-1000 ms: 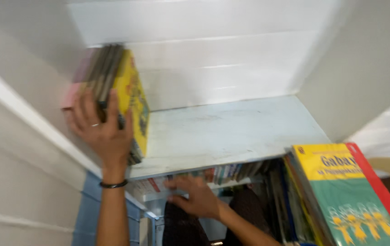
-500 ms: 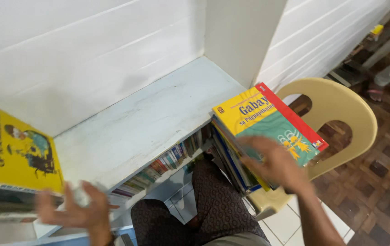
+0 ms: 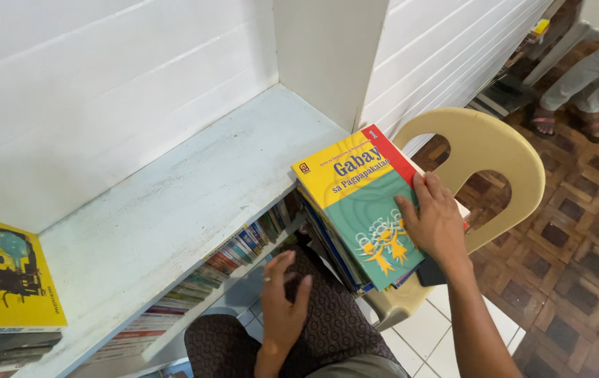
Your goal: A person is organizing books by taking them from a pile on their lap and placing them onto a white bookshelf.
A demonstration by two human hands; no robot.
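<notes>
Yellow, red and green colour the cover of the top book (image 3: 359, 210) on a stack of books (image 3: 341, 259). The stack sits on the seat of a cream plastic chair (image 3: 488, 150), just beside the end of a white shelf (image 3: 173, 210). The right hand (image 3: 436, 220) lies flat on the right side of the top book, with the fingers (image 3: 411, 206) spread over the cover and the edge. It presses on the book but does not grip it yet.

This book looks thin and bendy, like a school workbook. Its cover looks smooth, so I think it could slip. One book would be light, but the whole stack looks heavy. A good place to hold it would be under the long side, with the thumb on top.

The left hand (image 3: 282, 308) is open and holds nothing. It rests near the person's lap, on dark patterned trousers (image 3: 327, 315), and it wears a ring.

Below the white shelf there is a lower shelf with a row of thin books (image 3: 229, 259) standing side by side. At the far left of the top shelf lies another pile with a yellow picture book (image 3: 5, 273) on top. Behind the shelf is a white plank wall (image 3: 103, 84).

The floor is brown wood blocks (image 3: 572, 252) and some white tiles. At the top right another person's legs (image 3: 586, 84) and sandals show, well apart from the chair.
</notes>
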